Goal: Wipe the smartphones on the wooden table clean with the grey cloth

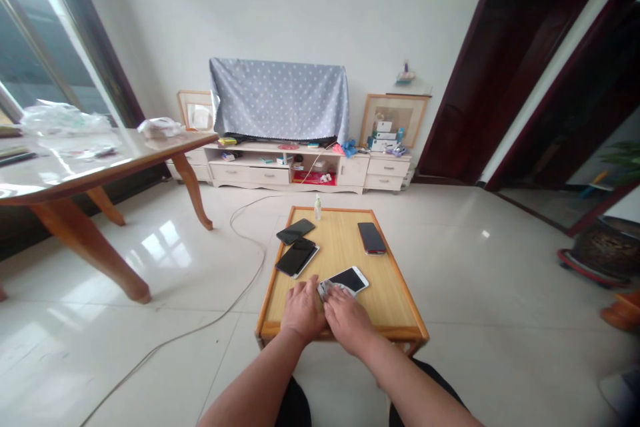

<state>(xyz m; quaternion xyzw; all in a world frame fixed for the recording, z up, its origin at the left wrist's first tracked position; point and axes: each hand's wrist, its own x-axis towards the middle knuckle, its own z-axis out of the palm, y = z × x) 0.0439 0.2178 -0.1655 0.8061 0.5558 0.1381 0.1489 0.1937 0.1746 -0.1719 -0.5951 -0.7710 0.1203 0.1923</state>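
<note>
A white smartphone (353, 278) with a dark screen lies near the front of a small wooden table (340, 247). My right hand (347, 320) presses a crumpled greyish cloth (326, 288) onto its left part, fingers together over the cloth. At the phone's left end is my left hand (303, 312), its fingers bent and its thumb beside the cloth; it appears to steady that end, though the contact is partly hidden. Further up on the left lie a black phone (295, 231) and a dark phone (296, 257) overlapping a white-edged one (313, 259).
Another dark phone (371, 238) lies at the table's right side. A small clear bottle (317, 207) stands at the far edge. A cable (240, 300) runs across the floor to the left, beside a larger table (165, 147). A low white cabinet (353, 173) lines the wall.
</note>
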